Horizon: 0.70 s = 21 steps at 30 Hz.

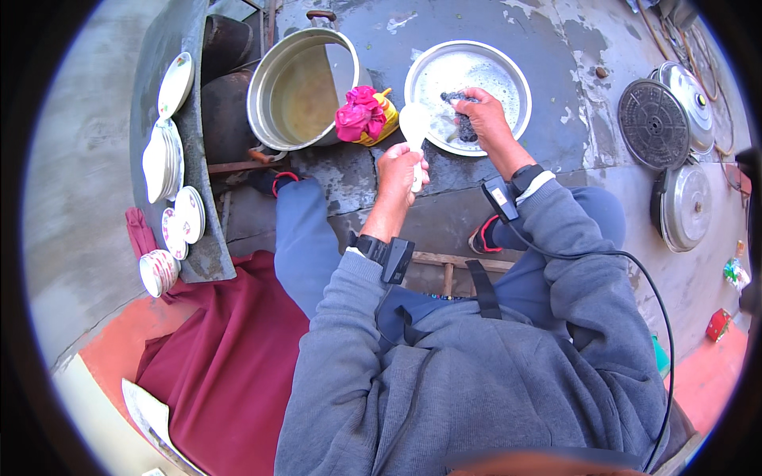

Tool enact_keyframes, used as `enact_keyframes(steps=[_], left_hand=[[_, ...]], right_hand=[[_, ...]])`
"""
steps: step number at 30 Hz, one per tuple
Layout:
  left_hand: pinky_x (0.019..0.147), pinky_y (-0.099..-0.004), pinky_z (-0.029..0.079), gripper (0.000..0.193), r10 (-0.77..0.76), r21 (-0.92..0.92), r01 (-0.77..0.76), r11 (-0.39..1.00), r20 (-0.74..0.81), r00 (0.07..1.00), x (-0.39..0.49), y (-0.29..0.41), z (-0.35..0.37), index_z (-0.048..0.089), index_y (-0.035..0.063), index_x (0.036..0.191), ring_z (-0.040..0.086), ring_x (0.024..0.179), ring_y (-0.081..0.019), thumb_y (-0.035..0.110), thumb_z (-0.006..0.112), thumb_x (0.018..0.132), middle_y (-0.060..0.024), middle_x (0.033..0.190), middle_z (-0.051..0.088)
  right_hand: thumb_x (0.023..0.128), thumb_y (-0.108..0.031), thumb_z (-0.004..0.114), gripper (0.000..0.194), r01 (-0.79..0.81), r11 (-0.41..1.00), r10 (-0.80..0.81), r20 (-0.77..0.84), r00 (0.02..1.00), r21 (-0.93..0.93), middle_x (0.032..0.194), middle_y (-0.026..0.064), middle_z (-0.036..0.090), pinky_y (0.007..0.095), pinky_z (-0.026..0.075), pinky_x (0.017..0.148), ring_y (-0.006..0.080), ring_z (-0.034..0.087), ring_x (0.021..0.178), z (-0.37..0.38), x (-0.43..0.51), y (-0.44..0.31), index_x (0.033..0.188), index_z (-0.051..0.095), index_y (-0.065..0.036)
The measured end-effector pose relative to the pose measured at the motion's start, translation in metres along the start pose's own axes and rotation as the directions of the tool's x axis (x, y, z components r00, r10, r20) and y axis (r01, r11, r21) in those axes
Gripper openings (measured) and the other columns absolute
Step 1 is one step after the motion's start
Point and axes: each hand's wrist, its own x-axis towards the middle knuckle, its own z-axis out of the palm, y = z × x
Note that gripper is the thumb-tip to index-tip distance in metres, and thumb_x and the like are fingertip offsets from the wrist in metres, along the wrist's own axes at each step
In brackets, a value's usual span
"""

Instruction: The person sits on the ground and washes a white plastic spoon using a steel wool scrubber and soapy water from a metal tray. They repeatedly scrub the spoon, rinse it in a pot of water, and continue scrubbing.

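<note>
My left hand (397,172) is closed around the handle of a white spoon or rice paddle (415,124), its broad end pointing up at the near left rim of a round metal basin (521,119). Soapy water with foam fills the basin. Over the water, my right hand (485,119) pinches a dark grey scrubber or cloth (467,128), part of which hangs down toward the suds. Left of the basin stands a large metal pot (258,113) holding cloudy water. A yellow bottle (388,122) with a bright pink cloth (360,115) sits between pot and basin.
Stacked white dishes (161,160), saucers (190,215) and patterned bowls (158,272) stand on a low grey surface (205,262) at left. Metal lids (687,208) and a perforated steamer plate (653,125) lie at right. A dark red cloth (238,357) spreads beside my left leg.
</note>
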Motion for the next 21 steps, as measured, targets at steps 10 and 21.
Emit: enact_keyframes(steps=[10, 21], left_hand=[[0.034, -0.029, 0.041, 0.03, -0.008, -0.281, 0.004, 0.96, -0.011, 1.0, 0.067, -0.009, -0.015, 0.054, -0.0035, 0.116, 0.058, 0.045, -0.0176, 0.006, 0.063, 0.089, -0.0105, 0.071, 0.062], [0.033, -0.0289, 0.04, 0.025, 0.02, -0.358, 0.007, 0.934, 0.07, 0.997, 0.091, -0.014, -0.032, 0.057, -0.0017, 0.113, 0.058, 0.044, -0.0156, 0.009, 0.062, 0.091, -0.0085, 0.071, 0.063]], right_hand=[[0.082, -0.033, 0.075, 0.041, 0.192, 0.589, -0.253, 0.047, 0.966, -0.785, 0.1, 0.0124, 0.075, 0.0392, 0.054, 0.084, 0.0287, 0.071, 0.091, 0.046, 0.053, -0.003, 0.118, 0.07, -0.013], [0.079, -0.05, 0.078, 0.051, 0.166, 0.265, -0.223, 0.107, 0.969, -0.95, 0.101, 0.0097, 0.075, 0.0401, 0.054, 0.082, 0.0297, 0.071, 0.097, 0.115, 0.098, 0.012, 0.121, 0.07, -0.022]])
